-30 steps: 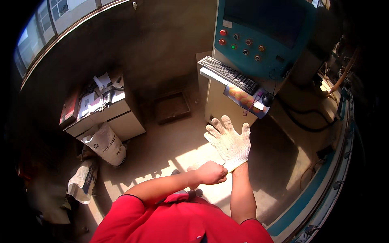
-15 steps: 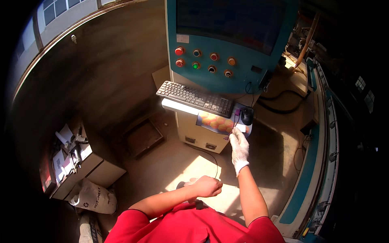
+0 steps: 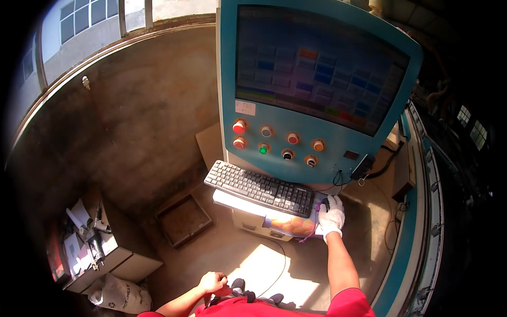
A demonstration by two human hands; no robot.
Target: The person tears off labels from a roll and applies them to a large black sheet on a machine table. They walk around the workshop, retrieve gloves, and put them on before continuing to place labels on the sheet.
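My right hand (image 3: 331,215), in a white knit glove, lies over the spot at the right end of the shelf where the black computer mouse stood, its fingers curved round it. The mouse is almost wholly hidden under the glove. Below the hand spreads a mouse pad (image 3: 289,225) with an orange fruit print. A black keyboard (image 3: 259,187) lies just to the left. My left hand (image 3: 214,284) is bare and held low before my body, its fingers curled closed. What it holds, if anything, cannot be made out.
A teal control cabinet (image 3: 228,68) rises ahead, with a lit screen (image 3: 317,68) and several round buttons (image 3: 263,149). At left stands a low cabinet (image 3: 140,269) bearing papers and a tool (image 3: 95,243), beside a white sack (image 3: 124,296). A shallow tray (image 3: 182,244) lies on the floor. A long machine rail (image 3: 430,211) runs along the right.
My right hand has moved forward from the shelf's front edge onto the mouse. My left hand has shifted left and lower. The view has tilted up, showing more of the screen.
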